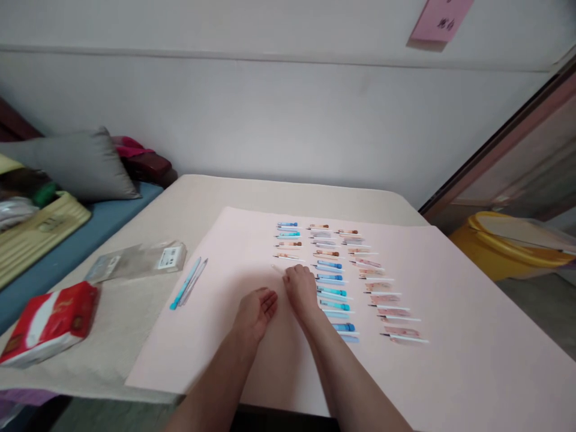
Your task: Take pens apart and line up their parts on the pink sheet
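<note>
My right hand is closed, palm down, on the pink sheet, its fingertips at a thin whitish pen-like stick that is partly hidden under them. To its left, my left hand is turned palm up with its fingers loosely bent, and I see nothing in it. Columns of pen parts lie just beyond and to the right of my right hand, among them a blue pen piece, a brown one and a pinkish one. Slim white sticks with dark tips lie beside many of them.
Several slim pens, one turquoise, lie at the left of the pink sheet. Beside it are a clear plastic bag and a red-and-white pack. A yellow bin stands right of the table; a grey cushion is far left.
</note>
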### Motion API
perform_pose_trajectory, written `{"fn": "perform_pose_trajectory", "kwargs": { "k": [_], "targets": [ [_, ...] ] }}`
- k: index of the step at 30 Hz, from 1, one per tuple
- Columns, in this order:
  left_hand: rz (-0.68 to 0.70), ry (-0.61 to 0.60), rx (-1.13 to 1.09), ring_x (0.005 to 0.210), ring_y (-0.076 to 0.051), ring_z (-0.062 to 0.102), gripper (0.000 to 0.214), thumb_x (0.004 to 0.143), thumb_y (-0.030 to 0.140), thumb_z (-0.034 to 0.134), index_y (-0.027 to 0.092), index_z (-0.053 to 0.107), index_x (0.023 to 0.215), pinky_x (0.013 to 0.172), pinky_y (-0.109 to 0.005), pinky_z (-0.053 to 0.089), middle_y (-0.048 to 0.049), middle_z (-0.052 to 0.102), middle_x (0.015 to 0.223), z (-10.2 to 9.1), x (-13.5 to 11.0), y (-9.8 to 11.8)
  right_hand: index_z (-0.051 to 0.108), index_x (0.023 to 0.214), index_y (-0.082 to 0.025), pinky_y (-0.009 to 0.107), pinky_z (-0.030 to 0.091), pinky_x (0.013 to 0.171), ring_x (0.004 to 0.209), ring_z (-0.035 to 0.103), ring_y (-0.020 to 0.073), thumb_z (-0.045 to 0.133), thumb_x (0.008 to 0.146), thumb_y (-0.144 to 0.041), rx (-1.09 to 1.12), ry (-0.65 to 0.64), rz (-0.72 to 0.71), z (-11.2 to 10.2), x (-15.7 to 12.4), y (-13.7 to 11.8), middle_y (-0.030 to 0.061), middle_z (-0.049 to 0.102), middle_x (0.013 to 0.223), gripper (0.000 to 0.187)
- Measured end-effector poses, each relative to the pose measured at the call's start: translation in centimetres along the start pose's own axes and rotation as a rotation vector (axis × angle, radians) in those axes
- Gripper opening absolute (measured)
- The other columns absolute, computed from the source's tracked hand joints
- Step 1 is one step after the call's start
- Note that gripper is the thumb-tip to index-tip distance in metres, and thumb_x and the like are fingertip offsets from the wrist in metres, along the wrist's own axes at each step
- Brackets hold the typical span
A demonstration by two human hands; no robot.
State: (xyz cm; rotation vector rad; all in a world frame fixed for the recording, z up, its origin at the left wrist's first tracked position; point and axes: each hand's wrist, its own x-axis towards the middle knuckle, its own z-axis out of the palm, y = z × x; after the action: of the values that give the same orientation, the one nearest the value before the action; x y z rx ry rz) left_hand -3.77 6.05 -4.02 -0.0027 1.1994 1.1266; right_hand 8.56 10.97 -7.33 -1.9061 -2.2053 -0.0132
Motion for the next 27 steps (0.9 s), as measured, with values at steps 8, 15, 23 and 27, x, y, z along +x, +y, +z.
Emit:
{"fn": "perform_pose_trajectory", "kwargs": {
  "k": [8,15,23,27],
  "targets": [
    [-0.018,-0.004,-0.023,0.07,-0.017,0.064,0.013,0.075,0.008,0.055,0.012,0.055,0.087,0.066,-0.028,0.052,-0.0114,0.064,0.082,-0.1,0.6,0.1,0.057,0.085,-0.017,0.03,0.028,0.066,0.082,0.048,0.0204,0.048,0.084,-0.016,0.05,-0.037,-0.055,-0.2,-0.4,-0.9,0.0066,0.059,0.087,0.009],
    [0.042,-0.062,-0.095,0.068,-0.014,0.063,0.013,0.075,0.006,0.056,0.015,0.055,0.086,0.066,-0.026,0.052,-0.007,0.063,0.078,-0.2,1.2,0.8,0.056,0.083,-0.018,0.028,0.029,0.067,0.081,0.049,0.0181,0.049,0.085,-0.02,0.156,-0.058,-0.145,-1.8,-1.0,-2.5,0.0038,0.059,0.084,0.007],
    [0.113,-0.085,-0.154,0.057,-0.01,0.06,0.01,0.076,0.006,0.057,0.015,0.053,0.073,0.055,-0.02,0.05,-0.002,0.061,0.068,-0.8,1.7,1.3,0.058,0.086,-0.019,0.028,0.033,0.071,0.083,0.052,0.0178,0.042,0.091,-0.033,0.2,-0.061,-0.25,-3.2,-1.6,-3.9,0.0059,0.061,0.088,0.022],
    [0.093,-0.025,-0.156,0.063,-0.012,0.062,0.008,0.076,0.007,0.057,0.013,0.053,0.074,0.054,-0.021,0.05,-0.0063,0.063,0.074,-0.9,1.4,1.7,0.057,0.098,-0.016,0.034,0.034,0.082,0.101,0.048,0.0235,0.048,0.088,-0.035,0.097,0.042,-0.135,-2.9,-0.6,-1.8,0.012,0.059,0.107,0.023]
  ]
}}
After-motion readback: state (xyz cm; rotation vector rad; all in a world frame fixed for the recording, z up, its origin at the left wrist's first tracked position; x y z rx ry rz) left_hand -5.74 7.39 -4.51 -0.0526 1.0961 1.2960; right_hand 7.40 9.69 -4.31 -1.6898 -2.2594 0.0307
